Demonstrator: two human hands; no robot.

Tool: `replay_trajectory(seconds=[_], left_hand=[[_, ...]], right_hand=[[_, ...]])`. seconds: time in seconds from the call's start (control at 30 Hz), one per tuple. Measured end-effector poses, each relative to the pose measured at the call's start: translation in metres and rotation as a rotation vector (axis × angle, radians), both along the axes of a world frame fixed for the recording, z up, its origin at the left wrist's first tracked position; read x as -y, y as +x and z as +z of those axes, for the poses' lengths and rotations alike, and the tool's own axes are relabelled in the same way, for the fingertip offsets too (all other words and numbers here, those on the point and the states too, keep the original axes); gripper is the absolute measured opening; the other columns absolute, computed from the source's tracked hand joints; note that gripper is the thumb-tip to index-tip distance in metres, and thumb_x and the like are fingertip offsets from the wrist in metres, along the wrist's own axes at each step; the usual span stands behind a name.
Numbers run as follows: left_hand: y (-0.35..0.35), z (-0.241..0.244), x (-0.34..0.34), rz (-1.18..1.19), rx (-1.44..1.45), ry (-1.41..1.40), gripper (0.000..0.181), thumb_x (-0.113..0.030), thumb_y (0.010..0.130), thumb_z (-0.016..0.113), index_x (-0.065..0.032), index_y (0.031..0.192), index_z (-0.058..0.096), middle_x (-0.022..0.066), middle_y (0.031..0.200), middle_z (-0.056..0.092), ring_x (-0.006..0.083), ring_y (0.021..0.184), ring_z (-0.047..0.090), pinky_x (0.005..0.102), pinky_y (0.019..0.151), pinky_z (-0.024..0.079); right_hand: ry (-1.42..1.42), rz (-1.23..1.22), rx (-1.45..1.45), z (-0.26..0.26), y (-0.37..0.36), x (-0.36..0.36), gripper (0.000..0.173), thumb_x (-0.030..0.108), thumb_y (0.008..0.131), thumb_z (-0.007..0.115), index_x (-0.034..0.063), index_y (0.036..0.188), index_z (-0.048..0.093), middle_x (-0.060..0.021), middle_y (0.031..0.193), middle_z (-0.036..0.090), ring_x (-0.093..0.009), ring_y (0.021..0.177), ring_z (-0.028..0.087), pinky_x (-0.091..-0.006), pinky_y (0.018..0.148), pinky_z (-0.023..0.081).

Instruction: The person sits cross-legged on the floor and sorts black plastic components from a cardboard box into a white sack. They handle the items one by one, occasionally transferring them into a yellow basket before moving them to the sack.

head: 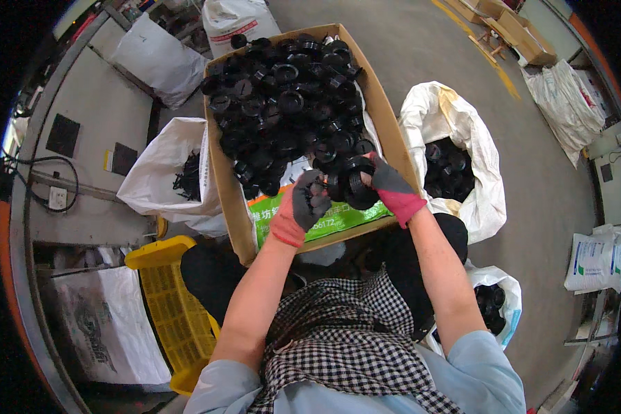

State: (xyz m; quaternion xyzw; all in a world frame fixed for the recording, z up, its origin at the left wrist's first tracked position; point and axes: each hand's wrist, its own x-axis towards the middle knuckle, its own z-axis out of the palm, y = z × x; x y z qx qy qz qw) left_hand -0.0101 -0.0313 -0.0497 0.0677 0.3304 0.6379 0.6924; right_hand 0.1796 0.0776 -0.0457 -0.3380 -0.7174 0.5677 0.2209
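Observation:
A cardboard box [388,114] lined with printed plastic sacking holds a heap of round black plastic parts [290,98]. At its near side, my left hand [310,202], in a pink and grey work glove, has its fingers curled against a small cluster of black ring-shaped plastic parts [359,189]. My right hand [390,186], gloved alike, is closed around the right side of that cluster. The green and white printed sacking [315,227] shows beneath both hands. The fingertips are partly hidden by the parts.
Right of the box stands a white woven sack [484,155] of black parts; another sack [512,305] is nearer me. At the left are a white sack [155,155] with thin black pieces and a yellow plastic crate [173,310]. Full white sacks [158,62] stand behind.

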Motion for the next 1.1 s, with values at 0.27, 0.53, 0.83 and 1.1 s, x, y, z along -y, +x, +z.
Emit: replay_trajectory(seconds=[0.27,0.53,0.83,1.1], left_hand=[[0.002,0.035,0.008,0.421,-1.408,0.089,0.014,-0.014,0.084,0.062,-0.0022,0.091,0.058,0.0082,0.079,0.061,0.0215,0.071,0.06,0.0337,0.063,0.049],[-0.237,0.0,0.022,0.667,-2.155,-0.511,0.05,-0.034,0.09,0.055,0.0028,0.123,0.047,0.0232,0.113,0.059,0.037,0.101,0.058,0.0424,0.088,0.045],[-0.373,-0.059,0.051,0.357,-2.153,-0.944,0.048,-0.037,0.082,0.062,-0.0018,0.114,0.056,0.0169,0.118,0.057,0.0335,0.113,0.048,0.0424,0.096,0.038],[-0.187,0.001,0.023,0.409,-2.046,-0.298,0.032,-0.022,0.081,0.063,-0.0045,0.108,0.058,0.0159,0.115,0.055,0.0337,0.109,0.051,0.0408,0.094,0.04]], right_hand=[[-0.278,-0.202,-0.282,-0.03,-0.047,0.038,0.038,0.018,0.092,0.048,0.0053,0.128,0.047,-0.009,0.119,0.057,-0.02,0.104,0.055,-0.0324,0.095,0.041],[0.467,-0.673,0.416,0.009,0.09,-0.081,0.04,0.023,0.089,0.055,0.0025,0.122,0.05,-0.0203,0.114,0.057,-0.026,0.103,0.057,-0.0381,0.086,0.046],[0.434,0.05,0.815,-0.038,0.005,-0.062,0.057,0.019,0.074,0.069,0.0085,0.127,0.05,-0.0149,0.124,0.055,-0.031,0.112,0.054,-0.041,0.094,0.043],[0.19,0.041,0.517,-0.157,-0.076,-0.028,0.067,0.022,0.068,0.069,0.0088,0.129,0.046,-0.0229,0.122,0.053,-0.039,0.112,0.052,-0.0433,0.094,0.043]])
